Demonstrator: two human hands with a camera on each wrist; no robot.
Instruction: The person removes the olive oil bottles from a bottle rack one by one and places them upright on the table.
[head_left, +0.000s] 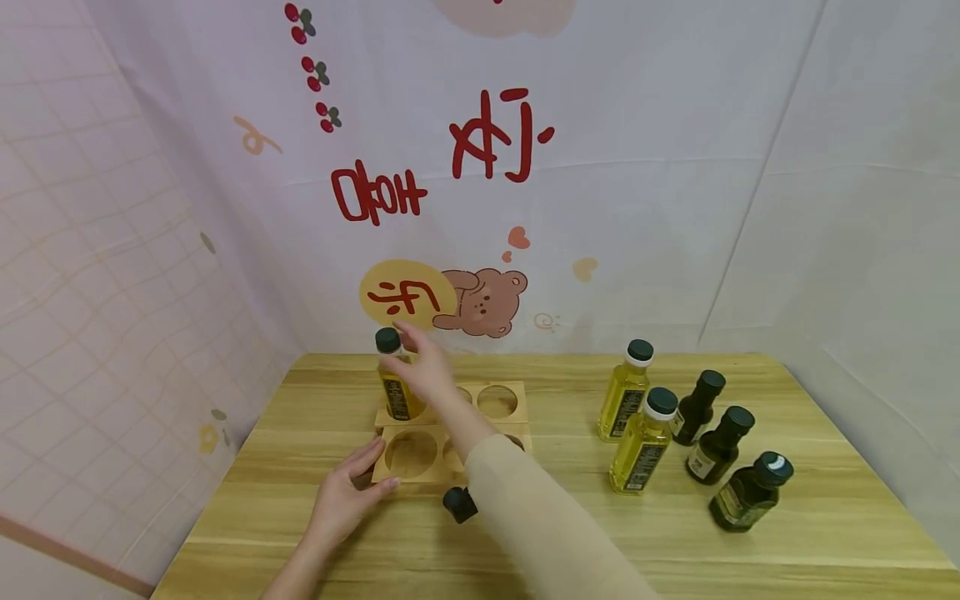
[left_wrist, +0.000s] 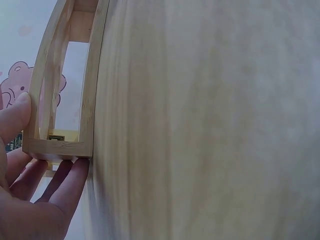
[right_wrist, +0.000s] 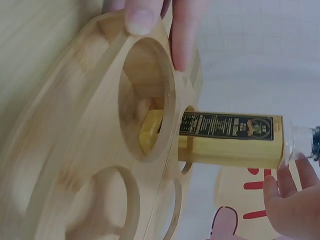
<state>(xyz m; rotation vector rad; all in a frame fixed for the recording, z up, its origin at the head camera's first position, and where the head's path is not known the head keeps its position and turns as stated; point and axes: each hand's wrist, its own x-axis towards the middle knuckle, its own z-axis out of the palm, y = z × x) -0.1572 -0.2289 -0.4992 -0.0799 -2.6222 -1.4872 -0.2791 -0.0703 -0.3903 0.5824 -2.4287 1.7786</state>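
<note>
A light wooden rack (head_left: 452, 427) with round holes in two tiers stands on the table. My left hand (head_left: 341, 496) grips its left end, with the thumb and fingers on the wood in the left wrist view. A tall bottle of yellow oil (right_wrist: 230, 150) with a dark green cap stands in the back-left hole. Beside its neck is my right hand (head_left: 426, 367), fingers extended and spread. The right wrist view shows its fingertips close by the bottle's shoulder; whether they touch it I cannot tell.
Two more yellow oil bottles stand right of the rack, one farther back (head_left: 624, 396) and one nearer (head_left: 643, 446). Beyond them are three dark bottles, the nearest a squat one (head_left: 742, 497). A small black object (head_left: 459, 504) shows beside the right sleeve. A printed cloth (head_left: 637, 208) hangs behind the table.
</note>
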